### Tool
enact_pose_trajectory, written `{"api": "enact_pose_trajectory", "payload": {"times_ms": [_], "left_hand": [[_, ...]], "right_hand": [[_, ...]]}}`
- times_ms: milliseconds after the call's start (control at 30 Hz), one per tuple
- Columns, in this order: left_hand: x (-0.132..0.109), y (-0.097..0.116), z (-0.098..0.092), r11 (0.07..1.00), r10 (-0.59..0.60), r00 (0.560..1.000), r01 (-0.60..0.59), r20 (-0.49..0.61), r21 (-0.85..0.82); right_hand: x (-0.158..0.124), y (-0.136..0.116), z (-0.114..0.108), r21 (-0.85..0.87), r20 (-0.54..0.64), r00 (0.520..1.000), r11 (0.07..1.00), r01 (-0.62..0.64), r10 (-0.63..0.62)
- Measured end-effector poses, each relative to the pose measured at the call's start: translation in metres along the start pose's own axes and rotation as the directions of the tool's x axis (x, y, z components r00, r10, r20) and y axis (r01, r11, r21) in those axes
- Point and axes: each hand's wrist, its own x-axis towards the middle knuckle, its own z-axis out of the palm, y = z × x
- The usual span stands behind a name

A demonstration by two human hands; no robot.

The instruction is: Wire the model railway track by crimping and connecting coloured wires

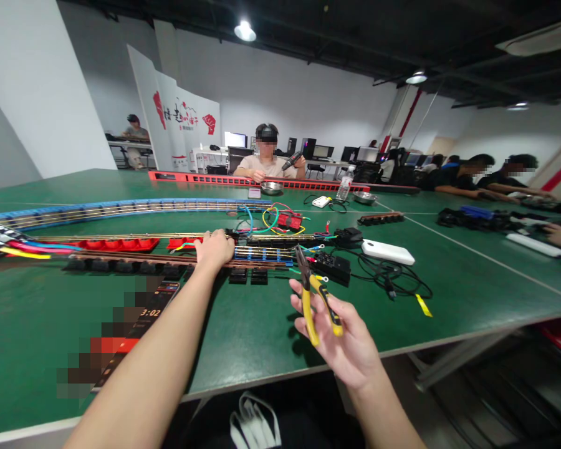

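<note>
My left hand [214, 248] reaches forward and rests, fingers curled, on the long terminal rails [135, 255] lying across the green table [243, 337]. My right hand [343, 340] holds yellow-handled pliers [315, 293] palm up above the table's near edge, jaws pointing away toward a black terminal block [333, 267]. Coloured wires [271, 221] loop behind the rails.
A white power bank [387, 252] with black cables lies to the right. A blue curved rail [121, 207] and a red strip [243, 181] lie farther back. A person sits opposite with a tool, near metal bowls [271, 187]. Other people sit at the right. A phone [144, 318] lies by my left arm.
</note>
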Motion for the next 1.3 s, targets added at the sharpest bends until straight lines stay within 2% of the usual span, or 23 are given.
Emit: {"api": "enact_pose_trajectory", "payload": {"times_ms": [100, 267, 433, 633, 733, 867, 967, 1100, 1200, 1300], "left_hand": [[0.0, 0.0, 0.0, 1.0, 0.001, 1.0, -0.001, -0.004, 0.003], [0.0, 0.0, -0.001, 1.0, 0.002, 1.0, -0.002, -0.001, -0.001], [0.001, 0.0, 0.0, 1.0, -0.002, 1.0, 0.002, 0.0, -0.005], [0.003, -0.001, 0.004, 1.0, -0.001, 1.0, 0.001, -0.013, -0.003], [0.003, -0.001, 0.005, 1.0, -0.002, 1.0, 0.002, -0.02, -0.001], [0.003, -0.001, 0.005, 1.0, 0.006, 1.0, -0.006, -0.03, 0.005], [0.004, -0.002, 0.006, 1.0, 0.008, 0.999, -0.008, -0.038, 0.001], [0.004, -0.002, 0.006, 1.0, 0.014, 0.999, -0.014, -0.045, -0.007], [0.003, -0.001, 0.005, 1.0, 0.015, 0.999, -0.014, -0.049, 0.003], [0.002, 0.001, 0.004, 1.0, 0.016, 0.999, -0.015, -0.044, 0.016]], "right_hand": [[0.003, 0.001, -0.006, 0.007, -0.139, 0.99, 1.0, -0.025, 0.026], [-0.002, 0.001, -0.016, 0.018, -0.249, 0.964, 0.996, -0.089, 0.091], [0.0, -0.005, -0.017, 0.148, -0.235, 0.939, 0.964, -0.222, 0.253], [0.024, -0.008, -0.022, 0.218, -0.203, 0.935, 0.944, -0.248, 0.292], [0.033, -0.004, -0.023, 0.122, -0.224, 0.948, 0.972, -0.203, 0.226], [0.035, 0.001, -0.024, -0.21, -0.214, 0.974, 0.97, -0.123, 0.077], [0.034, 0.0, -0.028, -0.464, -0.143, 0.989, 0.88, -0.106, 0.043], [0.035, -0.004, -0.034, -0.761, -0.062, 0.998, 0.648, -0.034, -0.021], [0.036, -0.005, -0.033, -0.88, -0.002, 0.995, 0.473, 0.047, -0.102], [0.035, -0.004, -0.028, -0.936, 0.021, 0.982, 0.343, 0.085, -0.188]]}}
